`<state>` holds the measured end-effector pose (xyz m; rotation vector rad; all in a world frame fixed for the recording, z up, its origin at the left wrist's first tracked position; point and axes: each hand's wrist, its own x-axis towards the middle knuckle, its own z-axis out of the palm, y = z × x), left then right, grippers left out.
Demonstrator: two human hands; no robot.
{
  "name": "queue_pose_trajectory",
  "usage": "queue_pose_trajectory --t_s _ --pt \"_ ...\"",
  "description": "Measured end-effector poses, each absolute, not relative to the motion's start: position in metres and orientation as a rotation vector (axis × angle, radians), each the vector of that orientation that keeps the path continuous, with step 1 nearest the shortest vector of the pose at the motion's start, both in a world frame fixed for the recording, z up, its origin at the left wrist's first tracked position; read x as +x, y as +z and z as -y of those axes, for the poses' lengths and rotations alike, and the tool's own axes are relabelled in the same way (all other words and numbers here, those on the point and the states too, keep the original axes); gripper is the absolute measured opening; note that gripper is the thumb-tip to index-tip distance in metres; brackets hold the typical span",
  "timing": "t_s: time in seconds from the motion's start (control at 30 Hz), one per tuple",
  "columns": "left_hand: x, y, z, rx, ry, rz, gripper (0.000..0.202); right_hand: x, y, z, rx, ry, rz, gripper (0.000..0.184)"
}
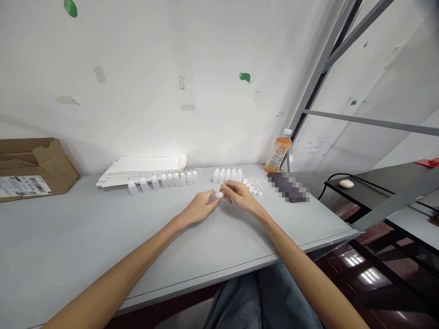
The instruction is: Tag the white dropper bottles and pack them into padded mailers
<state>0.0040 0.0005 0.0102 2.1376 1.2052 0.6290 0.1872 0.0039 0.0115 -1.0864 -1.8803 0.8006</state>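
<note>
- In the head view, my left hand (200, 206) is closed narrow around a small white plastic bottle (213, 198). The bottle is in front of me over the pale grey surface (68, 228); I cannot tell whether it touches the surface.
- My right hand (240, 195) is narrow too, its fingertips (224, 187) pinching the white tip (220, 194) at the end of the small white plastic bottle.
- The step in hand seems to be work on that tip, with both hands on one bottle. I cannot tell whether the tip is going on or coming off.
- As I judge it, the next move calls for a firm hold with my left hand and a careful, steady pinch with my right.
- Beyond the small white plastic bottle and to its left, a long row of upright white bottles (163, 181) stands on the surface, with a stack of white paper sheets (144, 167) just behind it.
- Directly beyond the small white plastic bottle, and slightly right, stands a shorter row of white bottles (227, 175).
- To the right of the small white plastic bottle, near my right hand, lies a heap of small white parts (253, 185), too small to tell exactly.
- Farther right of it stand an orange drink bottle (277, 153) and a pixelated object (288, 186) that I cannot make out.
- Far to its left lies a cardboard box (41, 160) with a shipping label (24, 186).
</note>
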Motion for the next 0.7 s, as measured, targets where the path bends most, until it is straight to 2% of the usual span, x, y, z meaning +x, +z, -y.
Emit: queue_pose_trajectory --t_s 0.1,0.3,0.53,0.7 --pt "0.003 0.008 -0.002 2.122 0.652 -1.188 0.029 0.192 0.017 -0.001 -1.046 0.92 1.859 0.028" --pt "0.003 0.006 -0.002 2.136 0.664 -1.196 0.029 0.193 0.015 -0.002 -1.066 0.949 1.881 0.023" --pt "0.004 0.01 0.002 2.206 0.632 -1.163 0.026 0.184 0.01 -0.001 -1.164 0.701 2.055 0.046" --pt "0.003 0.007 0.0 2.188 0.661 -1.16 0.027 0.183 0.008 0.001 -1.185 0.66 2.049 0.046"
